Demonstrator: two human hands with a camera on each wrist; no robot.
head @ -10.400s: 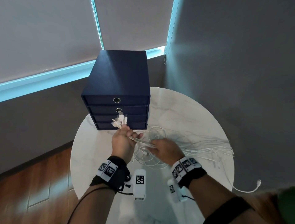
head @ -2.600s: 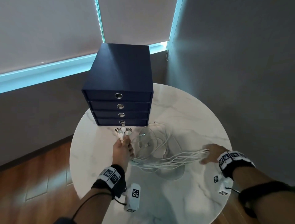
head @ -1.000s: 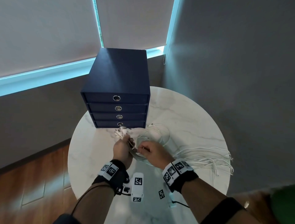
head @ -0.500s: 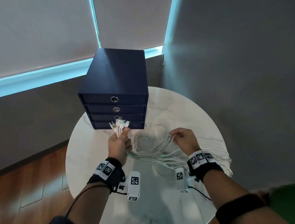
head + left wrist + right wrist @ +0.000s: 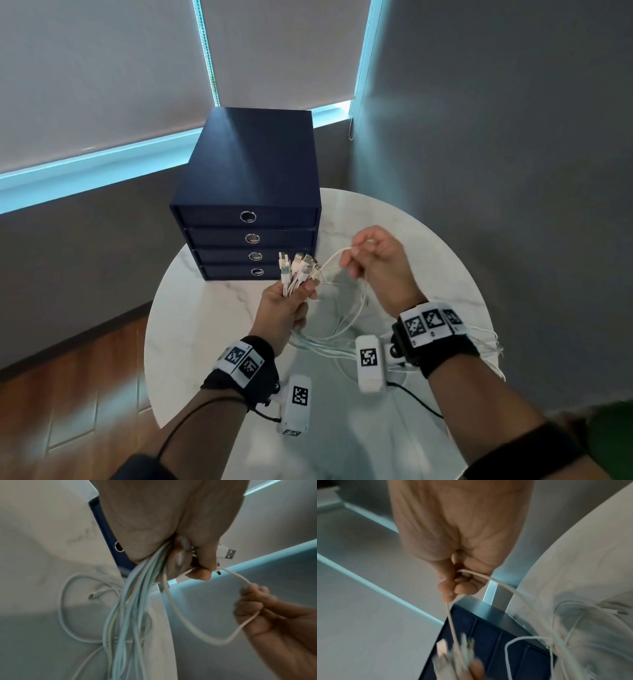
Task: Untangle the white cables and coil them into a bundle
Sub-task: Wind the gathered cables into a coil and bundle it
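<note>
Your left hand [image 5: 286, 306] is fisted round the white cables [image 5: 130, 601] just below their plugs [image 5: 298, 265], which fan out above your thumb in front of the navy drawer unit [image 5: 248, 192]. From that fist the strands hang as one loose sheaf down to the round marble desk [image 5: 191, 329], where the slack lies in loops, with the far ends trailing off its right edge. Your right hand [image 5: 378, 263] is curled round a single strand [image 5: 202, 635], held up beside the plugs so that it arcs back to your left thumb.

These leads look light, limp and smooth (they will likely slide through a slack grip and snag on each other rather than break). Keep the left fist tight near the plugs as the anchor, and take each strand close to that fist, running your right fingers along it toward the free end. Pull gently where loops cross, since a hard tug would probably tighten a knot.
</note>
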